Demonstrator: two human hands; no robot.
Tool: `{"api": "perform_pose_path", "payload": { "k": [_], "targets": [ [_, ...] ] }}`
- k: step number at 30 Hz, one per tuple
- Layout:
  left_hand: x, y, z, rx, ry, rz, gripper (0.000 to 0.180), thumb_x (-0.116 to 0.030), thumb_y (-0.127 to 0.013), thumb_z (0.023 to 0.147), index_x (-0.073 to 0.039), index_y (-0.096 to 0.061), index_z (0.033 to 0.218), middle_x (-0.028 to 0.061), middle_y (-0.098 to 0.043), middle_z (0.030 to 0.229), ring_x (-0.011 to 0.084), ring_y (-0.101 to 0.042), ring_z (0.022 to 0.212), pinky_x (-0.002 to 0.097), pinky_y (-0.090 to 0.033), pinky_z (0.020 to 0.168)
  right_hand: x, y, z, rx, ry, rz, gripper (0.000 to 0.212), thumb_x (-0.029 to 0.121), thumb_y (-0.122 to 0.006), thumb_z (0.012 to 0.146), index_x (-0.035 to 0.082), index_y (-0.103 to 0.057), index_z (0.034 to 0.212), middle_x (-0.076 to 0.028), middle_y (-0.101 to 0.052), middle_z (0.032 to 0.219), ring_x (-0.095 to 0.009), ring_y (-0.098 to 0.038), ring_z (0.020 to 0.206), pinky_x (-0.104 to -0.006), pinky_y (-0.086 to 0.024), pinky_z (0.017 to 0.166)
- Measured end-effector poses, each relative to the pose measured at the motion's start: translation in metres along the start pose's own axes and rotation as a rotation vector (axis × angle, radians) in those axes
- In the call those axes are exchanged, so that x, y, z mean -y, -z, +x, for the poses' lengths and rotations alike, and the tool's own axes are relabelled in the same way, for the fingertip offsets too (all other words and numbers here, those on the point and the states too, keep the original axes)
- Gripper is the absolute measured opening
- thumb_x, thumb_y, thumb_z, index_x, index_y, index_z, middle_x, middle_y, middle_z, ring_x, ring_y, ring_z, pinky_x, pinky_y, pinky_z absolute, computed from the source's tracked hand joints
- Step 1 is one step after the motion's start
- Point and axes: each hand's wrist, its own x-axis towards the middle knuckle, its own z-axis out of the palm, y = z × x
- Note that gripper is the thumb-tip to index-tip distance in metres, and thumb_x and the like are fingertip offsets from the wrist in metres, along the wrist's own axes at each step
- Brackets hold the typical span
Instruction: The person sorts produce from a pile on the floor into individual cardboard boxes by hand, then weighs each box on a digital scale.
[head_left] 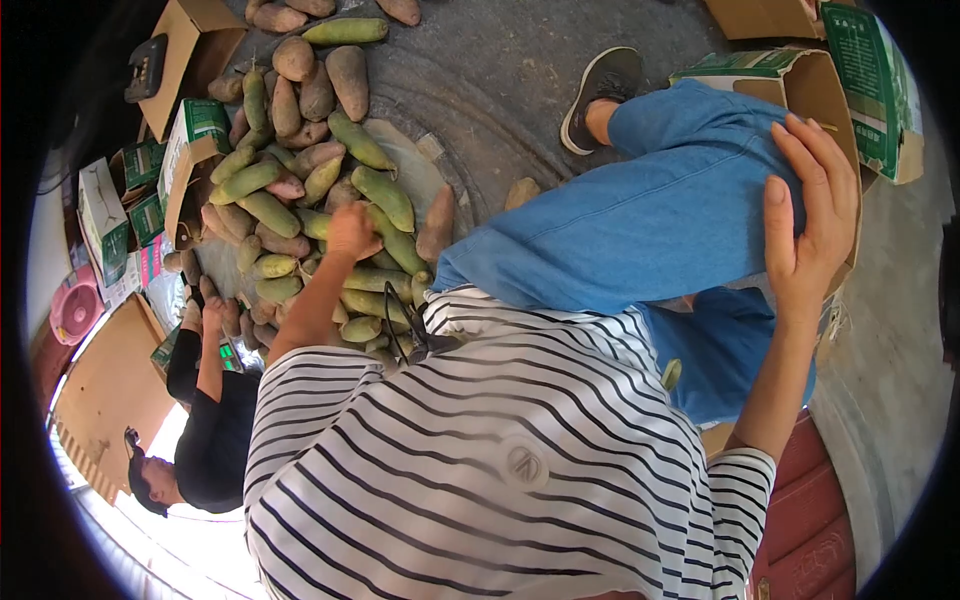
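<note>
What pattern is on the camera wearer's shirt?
Black stripes on white; the head view shows the shirt best.

Left hand (353, 232) at ten o'clock, over the vegetables (270, 212); right hand (825, 215), fingers spread, toward two, by the knee (735, 150).

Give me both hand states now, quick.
Left hand: fingers curled over the green radishes; whether it grips one, can't tell.
Right hand: open, by the blue trouser leg.

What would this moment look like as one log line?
Left hand: at green and brown vegetables, grip unclear | right hand: open, at blue-trousered knee | nearby: co-worker
</note>
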Motion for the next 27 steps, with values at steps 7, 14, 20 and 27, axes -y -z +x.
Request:
{"api": "perform_pose_path", "payload": {
  "k": [7, 14, 20, 27],
  "targets": [
    [0.015, 0.019, -0.019, 0.242, -0.046, 0.052, 0.028, -0.026, -0.061, 0.082, -0.004, -0.057, 0.099, 0.0164, -0.056, 0.097, 0.0343, -0.055, 0.094, 0.0432, -0.047, 0.077, -0.009, -0.008, -0.011, -0.019, -0.015, 0.005, 0.028, 0.018, -0.06, 0.081, 0.005, -0.066, 0.105, -0.01, -0.061, 0.112, -0.028, -0.054, 0.11, -0.0371, -0.04, 0.094],
    [0.005, -0.04, -0.015, 0.348, 0.007, 0.434, 0.039, -0.036, -0.063, 0.081, -0.009, -0.055, 0.109, 0.0117, -0.055, 0.111, 0.0279, -0.051, 0.106, 0.0413, -0.044, 0.087, -0.012, -0.002, -0.008, -0.07, 0.003, 0.031, 0.03, 0.02, -0.066, 0.072, 0.008, -0.066, 0.099, -0.009, -0.062, 0.107, -0.029, -0.057, 0.103, -0.0393, -0.044, 0.088],
    [-0.014, 0.002, -0.001, 0.27, 0.003, 0.258, 0.05, -0.031, -0.07, 0.068, -0.006, -0.054, 0.108, 0.0146, -0.057, 0.107, 0.0334, -0.052, 0.102, 0.0429, -0.045, 0.085, -0.017, -0.011, -0.019, -0.209, 0.014, 0.077, 0.03, 0.027, -0.069, 0.07, 0.009, -0.064, 0.094, -0.007, -0.06, 0.102, -0.029, -0.056, 0.1, -0.0424, -0.044, 0.087],
    [-0.089, 0.066, 0.07, -0.155, -0.254, -0.244, 0.058, -0.023, -0.073, 0.065, 0.0, -0.049, 0.112, 0.021, -0.054, 0.104, 0.0389, -0.052, 0.098, 0.044, -0.043, 0.085, -0.015, -0.013, -0.035, -0.279, -0.04, 0.113, 0.038, 0.027, -0.066, 0.07, 0.011, -0.063, 0.105, -0.007, -0.055, 0.119, -0.028, -0.048, 0.115, -0.0452, -0.039, 0.096]
  ]
}}
